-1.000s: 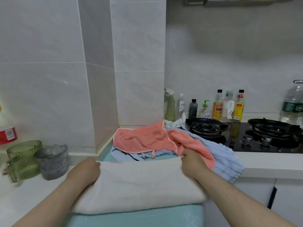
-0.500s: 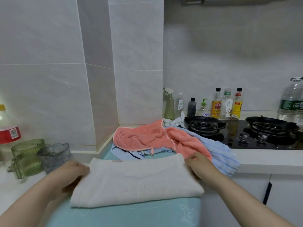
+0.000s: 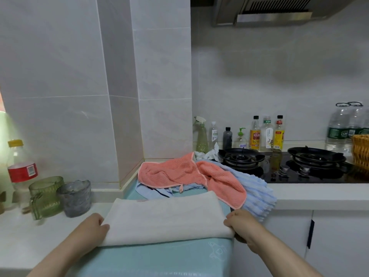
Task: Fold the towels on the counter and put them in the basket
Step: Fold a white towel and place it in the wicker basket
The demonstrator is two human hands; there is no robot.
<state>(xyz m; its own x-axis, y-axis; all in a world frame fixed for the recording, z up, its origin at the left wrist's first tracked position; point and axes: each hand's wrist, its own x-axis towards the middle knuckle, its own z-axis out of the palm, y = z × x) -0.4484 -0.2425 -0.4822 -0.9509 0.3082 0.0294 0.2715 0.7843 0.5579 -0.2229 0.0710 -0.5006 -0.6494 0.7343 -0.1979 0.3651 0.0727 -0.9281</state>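
While left hand [image 3: 93, 226] and right hand [image 3: 239, 222] grip the white towel [image 3: 163, 218], best lift it level toward the basket [image 3: 360, 152] at 3 o'clock.

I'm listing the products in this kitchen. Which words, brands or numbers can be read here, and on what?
No text reads with certainty.
Oil bottle, yellow label: red characters, blurred.
Green-capped bottle: print too small.
Red-capped bottle: yellow label, blurred.
Soap pump bottle: blue print, unreadable.
Large water bottle, green label: white marks, unreadable.
Red-labelled bottle: barcode, digits illegible.
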